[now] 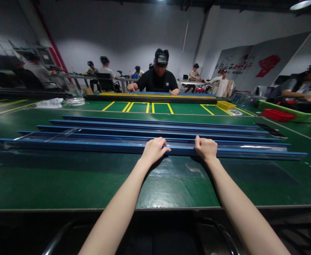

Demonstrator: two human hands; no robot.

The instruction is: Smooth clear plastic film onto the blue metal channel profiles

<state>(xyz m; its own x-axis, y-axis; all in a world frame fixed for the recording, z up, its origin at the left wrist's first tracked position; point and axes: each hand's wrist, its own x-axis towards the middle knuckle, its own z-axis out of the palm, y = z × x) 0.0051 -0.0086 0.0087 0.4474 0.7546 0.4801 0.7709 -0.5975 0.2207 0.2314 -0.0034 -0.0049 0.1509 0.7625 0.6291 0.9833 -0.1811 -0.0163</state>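
Several long blue rails lie side by side across the green table [65,177]. The nearest blue rail [78,147] runs from far left to far right. My left hand [154,150] is closed on this rail's near edge near the middle. My right hand [205,148] is closed on the same rail a little to the right. Both forearms reach forward from the table's front edge.
Further blue rails [144,129] lie behind the nearest one. A person in black [159,79] sits opposite with hands on a yellow and blue strip [144,95]. A yellow tray [225,105], a red tray [277,114] and other seated people are around.
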